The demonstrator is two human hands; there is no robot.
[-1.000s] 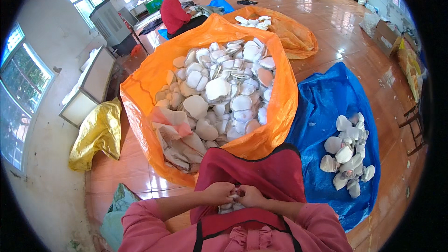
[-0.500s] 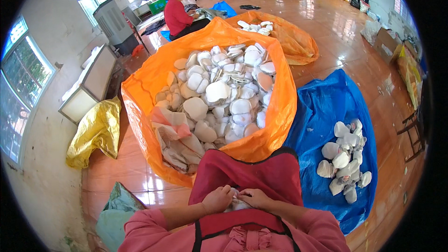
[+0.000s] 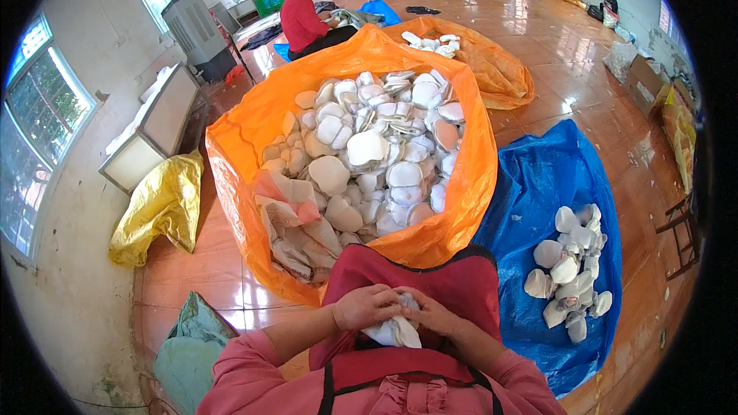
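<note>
Over my red-aproned lap (image 3: 415,277), a white padded fabric piece (image 3: 397,333) is between my two hands. My left hand (image 3: 367,307) closes on it from the left, fingers bent over its upper part. On the other side, my right hand (image 3: 432,313) grips it with curled fingers. Its lower end hangs out below the hands; the fingers cover the rest. Just beyond my knees, a large orange sack (image 3: 231,184) with its rim rolled down holds a heap of similar white rounded pads (image 3: 367,147). A crumpled pale cloth with a pink patch (image 3: 292,223) lies at the sack's near left.
To my right, a blue sheet (image 3: 530,184) bears a small pile of pads (image 3: 569,269). Yellow (image 3: 157,207) and green (image 3: 188,350) sacks lie at left. Beyond the orange sack, a person in red (image 3: 304,19) sits. A dark stool (image 3: 680,238) stands far right.
Both hands have come up a little and closer together. More of the white padded piece shows below them now. The whole view has shifted slightly.
</note>
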